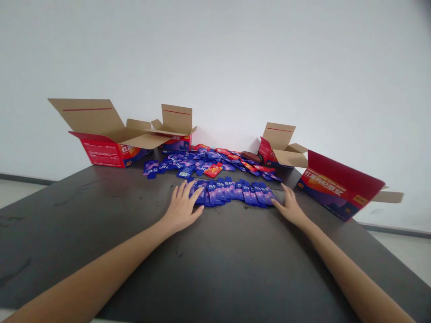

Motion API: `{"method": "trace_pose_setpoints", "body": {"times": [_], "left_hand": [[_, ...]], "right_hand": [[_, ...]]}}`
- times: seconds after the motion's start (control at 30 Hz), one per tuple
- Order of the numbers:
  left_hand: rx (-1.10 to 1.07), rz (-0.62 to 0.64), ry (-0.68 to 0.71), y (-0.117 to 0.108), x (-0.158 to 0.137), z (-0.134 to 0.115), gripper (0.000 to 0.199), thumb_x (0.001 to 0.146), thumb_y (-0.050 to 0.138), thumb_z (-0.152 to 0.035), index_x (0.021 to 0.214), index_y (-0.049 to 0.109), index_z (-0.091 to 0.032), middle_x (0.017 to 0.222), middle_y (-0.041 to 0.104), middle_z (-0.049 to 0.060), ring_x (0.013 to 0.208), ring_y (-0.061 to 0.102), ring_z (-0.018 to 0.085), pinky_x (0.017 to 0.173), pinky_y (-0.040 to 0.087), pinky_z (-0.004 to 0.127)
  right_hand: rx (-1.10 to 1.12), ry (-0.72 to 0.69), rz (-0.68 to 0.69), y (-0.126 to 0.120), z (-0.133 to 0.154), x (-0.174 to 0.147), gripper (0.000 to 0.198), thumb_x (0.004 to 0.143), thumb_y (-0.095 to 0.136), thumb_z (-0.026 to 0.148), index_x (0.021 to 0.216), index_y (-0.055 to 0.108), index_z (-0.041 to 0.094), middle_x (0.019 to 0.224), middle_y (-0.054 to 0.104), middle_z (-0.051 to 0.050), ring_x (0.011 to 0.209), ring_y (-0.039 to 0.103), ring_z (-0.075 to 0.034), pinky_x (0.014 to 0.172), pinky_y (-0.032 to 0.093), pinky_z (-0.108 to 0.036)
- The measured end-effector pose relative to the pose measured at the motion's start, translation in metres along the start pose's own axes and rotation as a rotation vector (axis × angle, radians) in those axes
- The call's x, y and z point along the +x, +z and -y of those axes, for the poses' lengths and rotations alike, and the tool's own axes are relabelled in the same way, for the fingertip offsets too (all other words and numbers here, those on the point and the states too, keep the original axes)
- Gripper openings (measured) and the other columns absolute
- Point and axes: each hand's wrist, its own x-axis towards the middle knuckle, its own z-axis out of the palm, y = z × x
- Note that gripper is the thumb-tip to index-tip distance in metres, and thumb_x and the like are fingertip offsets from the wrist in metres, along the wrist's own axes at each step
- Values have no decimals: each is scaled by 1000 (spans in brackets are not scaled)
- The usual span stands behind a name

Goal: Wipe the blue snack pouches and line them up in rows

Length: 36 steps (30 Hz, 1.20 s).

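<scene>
A row of overlapping blue-purple sachets [230, 190] lies across the middle of the dark table [222, 260]. At its left end my left hand [183, 204] rests with fingers spread, the fingertips over the end sachets. My right hand [289, 204] is at the other end, fingers apart, its thumb by the last sachet. Neither hand has anything gripped. Behind the row spreads a loose heap of blue sachets [178, 161] mixed with red sachets [213, 170].
Open cartons stand around the heap: a large red one [103, 152] at left, one [178, 142] behind it, one [267, 152] at back right, and a tilted one [332, 190] at right. A brown object [251, 156] lies by the heap. A white wall [222, 67] rises behind.
</scene>
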Motion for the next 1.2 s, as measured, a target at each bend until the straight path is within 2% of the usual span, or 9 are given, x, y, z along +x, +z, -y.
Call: {"method": "trace_pose_setpoints", "body": {"times": [0.07,0.17,0.33,0.43,0.6,0.77,0.97,1.1,1.2], "left_hand": [[-8,39,-7,2,2,8,61,87,47,-47,144,33,-30,151,24,10,139,15,40,108,16,64],[-33,81,8,11,11,3,67,84,51,-52,145,30,-34,154,17,8,139,9,44,107,13,67],[-49,83,71,29,27,-17,71,79,58,-55,143,33,-36,155,14,7,140,7,44,108,9,64],[-52,114,55,38,35,-18,64,83,54,-54,142,36,-36,155,17,8,139,11,43,108,10,64],[-59,208,94,45,44,-10,51,89,44,-53,138,41,-39,149,31,6,136,25,36,108,15,60],[-78,216,153,46,49,-3,52,90,42,-55,139,41,-39,142,40,7,132,32,31,106,26,52],[-85,209,196,47,55,1,51,90,42,-55,138,41,-38,139,43,8,130,35,30,106,28,49],[-82,210,190,50,54,3,51,91,40,-56,138,41,-38,142,42,6,132,33,31,108,24,51],[-75,209,179,49,53,2,53,91,40,-55,139,40,-34,145,39,8,135,29,33,109,20,55]], "right_hand": [[39,-43,36,13,48,3,84,85,44,59,150,7,21,152,19,-15,141,19,-30,110,24,-53],[18,-106,114,25,102,8,85,85,41,64,151,3,26,156,11,-13,143,12,-33,109,17,-60],[-83,-301,189,36,141,9,90,80,47,69,151,7,29,158,4,-9,143,6,-34,111,11,-57],[-104,-310,258,40,148,13,90,80,45,70,151,8,29,158,9,-9,142,14,-33,111,17,-54],[-160,-353,373,46,147,21,66,87,36,65,145,32,34,153,30,-4,140,22,-35,110,15,-56],[-149,-358,364,46,142,24,59,90,38,58,144,36,34,152,32,-3,139,23,-34,111,17,-54],[-110,-370,373,46,138,28,57,89,43,51,143,38,33,151,34,-2,139,25,-31,111,16,-52],[-90,-388,337,46,138,28,59,88,45,49,143,37,31,151,34,-4,140,25,-29,112,16,-51],[-91,-376,175,45,133,26,67,86,47,49,146,33,24,154,26,-7,141,20,-28,115,11,-48]]}}
